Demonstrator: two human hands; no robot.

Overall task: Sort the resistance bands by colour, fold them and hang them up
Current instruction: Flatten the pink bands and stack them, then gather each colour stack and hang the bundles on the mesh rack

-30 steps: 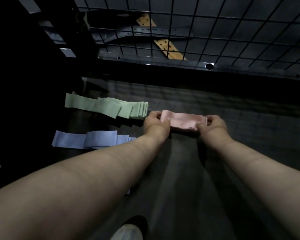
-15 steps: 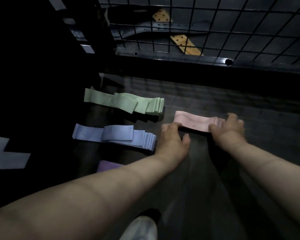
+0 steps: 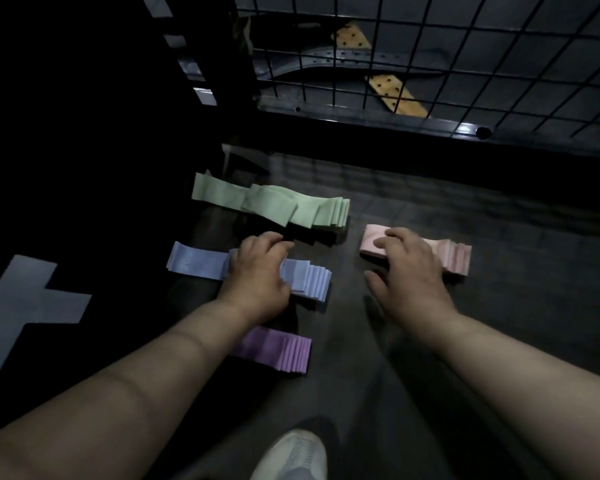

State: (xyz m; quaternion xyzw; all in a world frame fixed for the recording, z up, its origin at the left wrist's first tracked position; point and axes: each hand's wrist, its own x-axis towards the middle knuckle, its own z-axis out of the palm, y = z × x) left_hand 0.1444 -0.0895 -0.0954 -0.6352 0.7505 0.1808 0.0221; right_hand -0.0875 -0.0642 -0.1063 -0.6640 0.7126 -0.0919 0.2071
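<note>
Several stacks of folded resistance bands lie on a dark floor (image 3: pixel 413 375). A green stack (image 3: pixel 274 206) is farthest, a blue stack (image 3: pixel 198 265) lies nearer, and a purple stack (image 3: pixel 278 349) is nearest, partly under my left forearm. A pink stack (image 3: pixel 454 254) sits to the right. My left hand (image 3: pixel 257 275) rests on the middle of the blue stack with fingers curled over its far edge. My right hand (image 3: pixel 413 271) lies over the pink stack, fingers spread across its top and thumb off to the near side.
A black wire grid panel (image 3: pixel 465 46) stands at the back above a metal frame rail (image 3: pixel 361 116), with yellow perforated strips (image 3: pixel 392 91) behind it. A white shoe (image 3: pixel 291 455) shows at the bottom. Pale tape marks (image 3: pixel 21 299) lie on the dark area to the left.
My left hand left the pink stack and moved left onto the blue stack. My right hand shifted from the pink stack's right end to lie over its top. The camera tilted down, revealing the purple stack.
</note>
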